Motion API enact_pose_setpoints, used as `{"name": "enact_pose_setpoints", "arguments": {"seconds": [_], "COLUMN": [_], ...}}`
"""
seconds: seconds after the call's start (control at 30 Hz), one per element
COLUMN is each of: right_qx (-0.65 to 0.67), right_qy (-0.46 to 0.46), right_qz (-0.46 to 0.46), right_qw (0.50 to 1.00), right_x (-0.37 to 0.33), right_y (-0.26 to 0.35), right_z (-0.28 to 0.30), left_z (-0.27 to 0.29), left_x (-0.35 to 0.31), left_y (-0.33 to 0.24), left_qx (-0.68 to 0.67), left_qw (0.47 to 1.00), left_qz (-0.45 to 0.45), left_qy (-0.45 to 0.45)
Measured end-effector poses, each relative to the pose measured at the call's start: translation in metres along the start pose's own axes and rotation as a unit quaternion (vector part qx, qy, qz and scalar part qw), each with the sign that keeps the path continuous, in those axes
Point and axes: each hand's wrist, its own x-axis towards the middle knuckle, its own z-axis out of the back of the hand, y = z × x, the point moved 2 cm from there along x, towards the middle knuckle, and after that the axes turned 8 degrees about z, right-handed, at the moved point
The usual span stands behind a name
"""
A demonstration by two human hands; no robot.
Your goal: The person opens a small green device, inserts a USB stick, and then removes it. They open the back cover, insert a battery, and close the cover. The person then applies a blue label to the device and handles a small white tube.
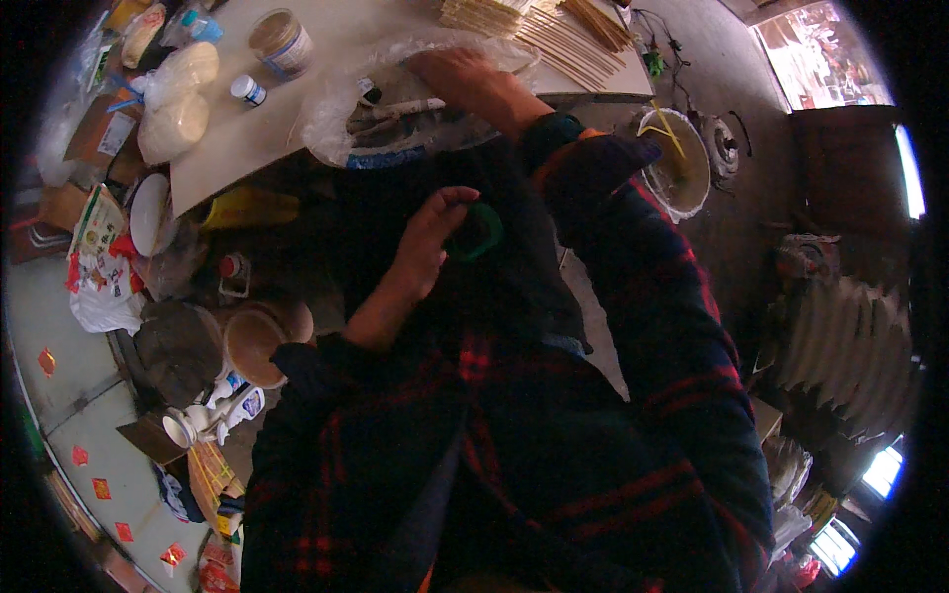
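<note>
My left hand [425, 242] is in front of my lap, fingers curled round the edge of a dark green ring [483, 233] that looks like a roll of tape. My right hand [460, 81] reaches forward over the table edge, on or just above crumpled clear plastic sheeting [331, 114]; its fingertips are too unclear to show a grip. Within the plastic lie a pale stick-like tool [400, 111] and a small dark-capped bottle [369, 91]. A blue strip [386, 158] shows along its near edge.
Thin wooden sticks [568, 44] lie at the table's [222, 128] far right. A lidded plastic tub [281, 44], a small white bottle [248, 91] and bagged pale round things [176, 124] sit left. A white bucket [677, 168] stands right; tubs and bags crowd the left floor.
</note>
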Motion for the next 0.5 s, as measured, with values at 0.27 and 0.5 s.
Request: {"name": "enact_pose_setpoints", "arguments": {"seconds": [0.27, 0.5], "right_qx": [0.077, 0.023], "right_qy": [-0.08, 0.108], "right_qz": [0.079, -0.05], "right_qw": [0.991, 0.993], "right_x": [0.005, -0.003], "right_y": [-0.034, 0.044], "right_z": [-0.018, 0.055], "left_z": [-0.007, -0.004], "left_x": [-0.014, -0.002], "left_y": [-0.011, -0.004], "left_qx": [-0.081, -0.099], "left_qw": [0.991, 0.993], "left_qz": [-0.09, 0.057], "left_qy": [0.049, 0.032]}}
